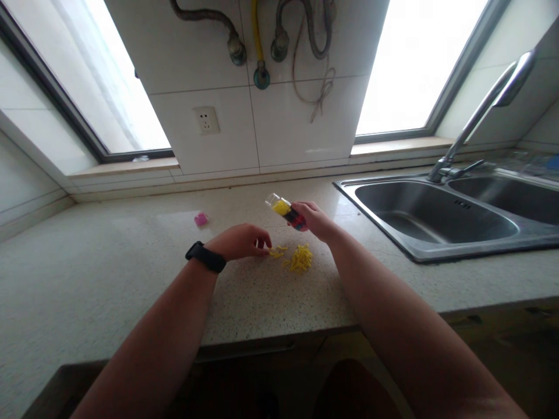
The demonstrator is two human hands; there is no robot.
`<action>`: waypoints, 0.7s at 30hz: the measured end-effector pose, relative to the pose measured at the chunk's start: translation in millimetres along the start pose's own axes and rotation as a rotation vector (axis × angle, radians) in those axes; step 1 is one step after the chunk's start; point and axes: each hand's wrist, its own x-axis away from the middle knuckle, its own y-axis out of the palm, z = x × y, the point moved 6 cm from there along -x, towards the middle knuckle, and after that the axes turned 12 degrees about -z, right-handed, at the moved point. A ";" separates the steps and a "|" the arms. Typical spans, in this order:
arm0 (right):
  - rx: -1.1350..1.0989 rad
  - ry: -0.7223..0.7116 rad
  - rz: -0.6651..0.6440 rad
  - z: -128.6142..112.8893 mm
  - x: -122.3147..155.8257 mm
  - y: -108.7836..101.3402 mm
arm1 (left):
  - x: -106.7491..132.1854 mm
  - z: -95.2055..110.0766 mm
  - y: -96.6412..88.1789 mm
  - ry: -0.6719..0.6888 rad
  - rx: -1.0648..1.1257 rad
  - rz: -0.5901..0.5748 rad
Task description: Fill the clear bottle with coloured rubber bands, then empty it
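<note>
My right hand (315,221) is wrapped round a small clear bottle (285,210), tilted with its open end up to the left; yellow pieces sit inside it. On the speckled countertop (109,273) just below lies a little heap of yellow pieces (299,258). My left hand (242,241), with a black band on the wrist, rests on the counter beside the heap. Its fingertips are pinched together at a few of the loose yellow pieces (276,251).
A small pink cap (201,219) lies on the counter to the back left. A steel double sink (437,218) with a tall faucet (480,113) fills the right side. Tiled wall with a socket (206,120) and hoses stands behind, windows either side.
</note>
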 end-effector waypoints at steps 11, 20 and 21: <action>0.012 0.010 0.002 -1.1 1.6 0.7 | -2.5 7.7 1.7 -0.050 -0.059 0.029; 0.015 0.004 0.005 -0.2 0.0 0.2 | -9.3 11.6 -0.8 -0.021 -0.041 0.183; 0.016 0.003 0.002 -0.5 -0.1 0.6 | -10.9 12.4 0.4 -0.021 -0.052 0.187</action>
